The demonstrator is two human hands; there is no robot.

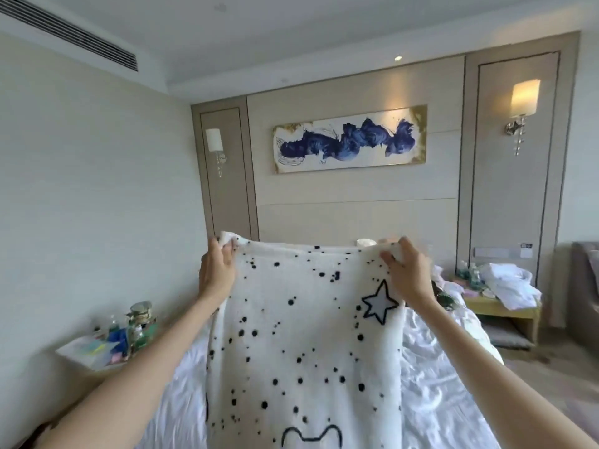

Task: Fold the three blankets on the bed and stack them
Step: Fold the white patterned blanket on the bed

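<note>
A white fleece blanket (298, 335) with black dots, a dark-outlined star and a cat-ear outline hangs upright in front of me, above the bed (444, 384). My left hand (217, 270) grips its top left corner. My right hand (406, 270) grips the top right corner. Both arms are stretched forward and raised, so the blanket's top edge is pulled taut between the hands. The hanging blanket hides the middle of the bed. No other blanket can be made out.
White rumpled sheets cover the bed. A left bedside table (97, 348) carries bottles and papers. The right bedside table (505, 306) holds white cloth and bottles. A grey armchair (586, 280) stands at the far right. The headboard wall lies straight ahead.
</note>
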